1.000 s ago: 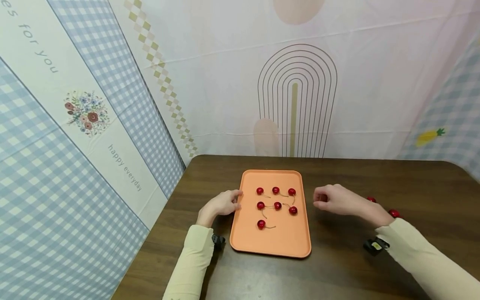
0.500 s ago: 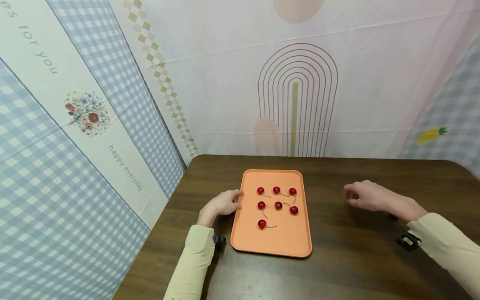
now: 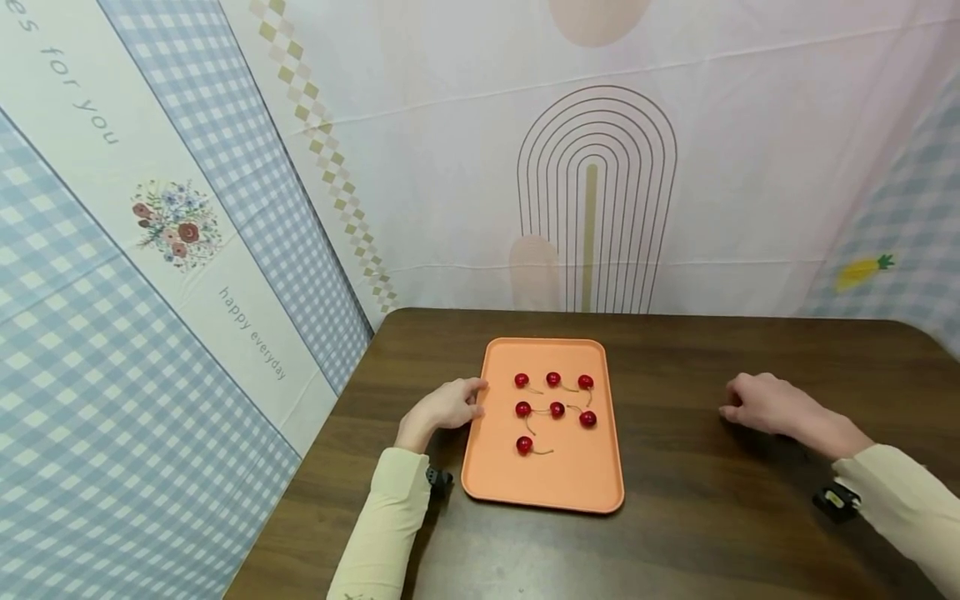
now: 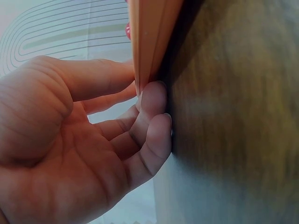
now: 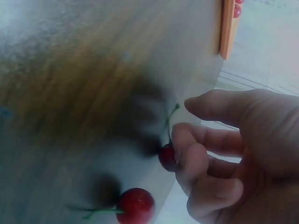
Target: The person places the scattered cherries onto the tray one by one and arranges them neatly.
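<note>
Dark wooden table (image 3: 675, 350), patterned cloth walls (image 3: 450, 150)

The left hand (image 3: 447, 406) lies low with its forearm running back toward the body, thumb above and curled fingers (image 4: 152, 100) below in a pinching grip. The right hand (image 3: 761, 404) reaches out to the right, fingers (image 5: 196, 154) loosely curled, thumb apart.

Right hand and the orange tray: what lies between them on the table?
Only bare table: the head view shows nothing between the right hand and the orange tray.
</note>
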`<action>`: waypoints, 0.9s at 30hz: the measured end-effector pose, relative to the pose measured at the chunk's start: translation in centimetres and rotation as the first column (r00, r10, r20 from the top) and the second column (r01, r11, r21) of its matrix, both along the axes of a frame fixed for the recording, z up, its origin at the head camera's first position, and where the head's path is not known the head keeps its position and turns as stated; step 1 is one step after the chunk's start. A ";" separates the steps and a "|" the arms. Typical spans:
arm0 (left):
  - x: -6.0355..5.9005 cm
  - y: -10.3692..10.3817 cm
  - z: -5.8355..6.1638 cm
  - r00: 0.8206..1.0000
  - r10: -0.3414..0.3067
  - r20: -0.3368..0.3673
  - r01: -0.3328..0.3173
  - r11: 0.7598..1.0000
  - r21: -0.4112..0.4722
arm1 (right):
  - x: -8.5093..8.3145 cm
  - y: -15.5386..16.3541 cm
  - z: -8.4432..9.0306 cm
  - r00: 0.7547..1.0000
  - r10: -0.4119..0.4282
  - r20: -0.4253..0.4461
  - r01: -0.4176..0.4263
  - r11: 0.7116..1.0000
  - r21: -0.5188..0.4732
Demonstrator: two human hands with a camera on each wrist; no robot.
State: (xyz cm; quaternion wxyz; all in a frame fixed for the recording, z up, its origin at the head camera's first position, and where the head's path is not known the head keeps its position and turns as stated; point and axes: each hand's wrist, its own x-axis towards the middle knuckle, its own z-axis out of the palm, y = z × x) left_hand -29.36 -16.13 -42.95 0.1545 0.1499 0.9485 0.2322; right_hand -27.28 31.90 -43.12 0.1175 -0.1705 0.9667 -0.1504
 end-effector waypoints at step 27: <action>-0.1 0.0 -0.2 1.000 0.015 0.023 -0.015 1.000 0.007 | 0.9 1.1 -0.3 0.998 -0.059 0.037 0.056 0.996 0.068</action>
